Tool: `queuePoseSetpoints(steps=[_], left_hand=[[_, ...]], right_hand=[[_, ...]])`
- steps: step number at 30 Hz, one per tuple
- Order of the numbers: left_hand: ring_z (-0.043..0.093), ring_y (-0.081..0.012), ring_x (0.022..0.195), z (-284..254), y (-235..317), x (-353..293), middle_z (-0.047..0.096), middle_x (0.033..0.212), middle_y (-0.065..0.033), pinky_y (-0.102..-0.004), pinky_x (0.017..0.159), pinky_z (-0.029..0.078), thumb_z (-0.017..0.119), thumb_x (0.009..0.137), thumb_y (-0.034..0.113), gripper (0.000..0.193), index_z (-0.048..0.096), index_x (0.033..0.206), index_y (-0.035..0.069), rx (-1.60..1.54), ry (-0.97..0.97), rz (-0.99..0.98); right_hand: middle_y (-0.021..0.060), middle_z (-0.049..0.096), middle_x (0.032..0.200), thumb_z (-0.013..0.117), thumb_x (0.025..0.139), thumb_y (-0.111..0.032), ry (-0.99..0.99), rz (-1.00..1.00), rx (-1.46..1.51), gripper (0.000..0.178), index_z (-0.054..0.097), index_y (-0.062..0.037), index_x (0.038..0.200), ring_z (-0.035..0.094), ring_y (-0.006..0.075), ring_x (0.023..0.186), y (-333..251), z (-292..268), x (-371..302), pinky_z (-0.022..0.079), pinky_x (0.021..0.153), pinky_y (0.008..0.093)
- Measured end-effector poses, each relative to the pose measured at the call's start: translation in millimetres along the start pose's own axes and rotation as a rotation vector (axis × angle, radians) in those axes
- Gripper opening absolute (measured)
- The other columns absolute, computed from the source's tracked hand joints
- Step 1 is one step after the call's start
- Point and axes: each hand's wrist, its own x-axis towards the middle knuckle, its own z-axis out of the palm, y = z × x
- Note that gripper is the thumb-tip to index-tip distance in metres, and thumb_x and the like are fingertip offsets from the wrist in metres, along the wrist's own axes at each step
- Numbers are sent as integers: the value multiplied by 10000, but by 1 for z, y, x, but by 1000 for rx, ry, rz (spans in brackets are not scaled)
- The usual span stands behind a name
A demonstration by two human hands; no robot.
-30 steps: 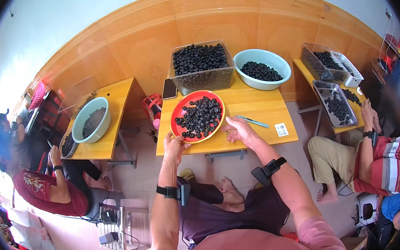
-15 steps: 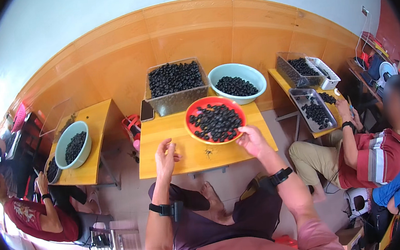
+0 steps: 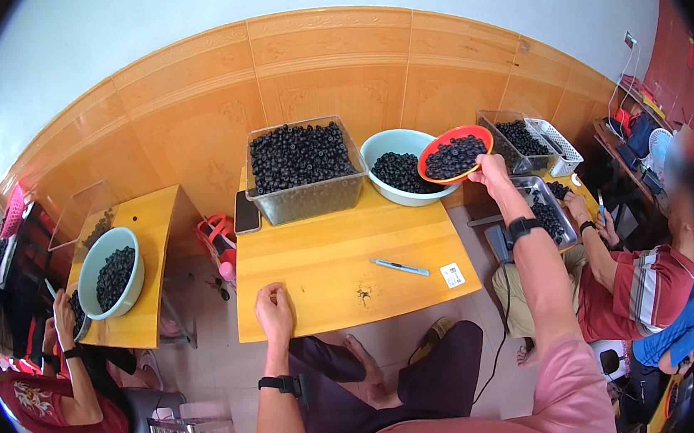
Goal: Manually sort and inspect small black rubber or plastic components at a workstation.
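My right hand [image 3: 490,171] is stretched out to the far right, gripping the near rim of a red plastic bowl [image 3: 446,179] with a yellow underside. Small black round pieces [image 3: 456,156], like fruits or nuts, lie in the bowl, which is tilted over the right edge of a pale blue basin [image 3: 380,181]. More black pieces [image 3: 401,172] fill part of this basin. At the near left edge of the wooden table [image 3: 342,250] rests my left hand [image 3: 273,309], its fingers curled in with nothing visible in them. A pen-shaped knife [image 3: 400,267] lies on the tabletop.
A clear bin [image 3: 312,201] heaped with black pieces stands beside the basin, a phone [image 3: 246,212] to its left. A white label [image 3: 452,275] lies near the right edge. People work at side tables with a basin [image 3: 134,274] and a metal tray [image 3: 564,229].
My right hand has carried the red bowl from above the table rightward to the basin and tilted it. The left hand has lowered to the table edge. The knife and label have come into view.
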Motion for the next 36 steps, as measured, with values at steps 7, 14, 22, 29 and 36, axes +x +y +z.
queuePoseSetpoints(steps=[7, 14, 22, 29, 36], left_hand=[[660, -269, 759, -10, -3, -1, 688, 894, -151, -367, 713, 521, 645, 896, 61, 116, 692, 974, -11, 56, 18, 13], [646, -287, 725, -7, -2, -2, 668, 868, -160, -383, 693, 517, 640, 899, 61, 92, 688, 946, -3, 2, 29, 12], [663, -300, 739, -6, 1, -4, 673, 867, -170, -383, 701, 530, 637, 902, 69, 101, 693, 958, 6, 21, 15, 19], [671, -309, 735, -4, 0, -3, 680, 873, -179, -393, 692, 534, 643, 902, 74, 110, 698, 964, 2, 24, 22, 30], [677, -330, 759, -2, 0, -6, 683, 890, -187, -413, 702, 536, 650, 904, 100, 116, 701, 965, 16, 66, -2, 53]], right_hand=[[261, 713, 910, 572, 882, -159, 85, -143, -679, 282, 658, 76, 1011, 724, 344, 714, -34, 66, -4, 588, 629, 410], [325, 685, 964, 661, 823, -91, 152, -624, -1181, 324, 495, 32, 1072, 688, 476, 900, -24, 80, -3, 573, 809, 519], [322, 674, 888, 633, 834, -36, 315, -845, -1025, 303, 486, 18, 1093, 680, 479, 869, -17, 59, 8, 574, 760, 524], [160, 711, 909, 554, 868, -67, -30, -393, -106, 262, 616, 45, 1097, 656, 214, 547, -24, 46, -58, 503, 416, 305], [119, 709, 933, 560, 856, -63, -260, -96, 14, 344, 599, 14, 1189, 652, 155, 593, -29, 52, -68, 482, 409, 259]])
